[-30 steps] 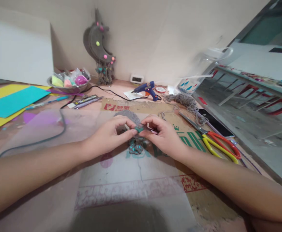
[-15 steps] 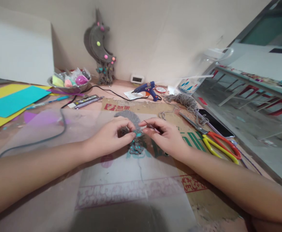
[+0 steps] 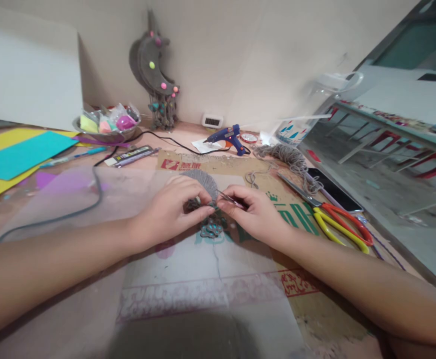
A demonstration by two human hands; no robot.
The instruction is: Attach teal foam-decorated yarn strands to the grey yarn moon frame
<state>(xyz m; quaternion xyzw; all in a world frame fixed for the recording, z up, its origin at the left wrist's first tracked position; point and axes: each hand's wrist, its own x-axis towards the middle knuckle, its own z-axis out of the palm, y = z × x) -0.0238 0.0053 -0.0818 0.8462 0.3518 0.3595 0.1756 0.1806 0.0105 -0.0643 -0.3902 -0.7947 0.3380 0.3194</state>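
My left hand (image 3: 178, 204) is closed, thumb and forefinger pinching the edge of a grey yarn-wrapped piece (image 3: 204, 182). Below the fingertips hangs or lies a clump of grey yarn with teal bits (image 3: 211, 229). My right hand (image 3: 253, 212) is closed around a slim pointed tool (image 3: 232, 199), its thin tip directed left toward the yarn-wrapped piece. Thumbs and fingertips of both hands nearly meet, so the spot between them is mostly hidden. Under the work lies a translucent sheet (image 3: 165, 279) over printed cardboard (image 3: 315, 319).
Scissors (image 3: 326, 219) and a phone (image 3: 333, 192) lie to the right, beside grey yarn (image 3: 288, 162). Behind are a blue glue gun (image 3: 227, 135), a small clock (image 3: 212, 121), a bowl (image 3: 107, 134) of coloured clay packs and a grey moon ornament (image 3: 152, 65). A cord (image 3: 98, 192) crosses the left side.
My fingertips have come closer together, covering more of the teal part. The pointed tool has shifted slightly and its tip sits lower.
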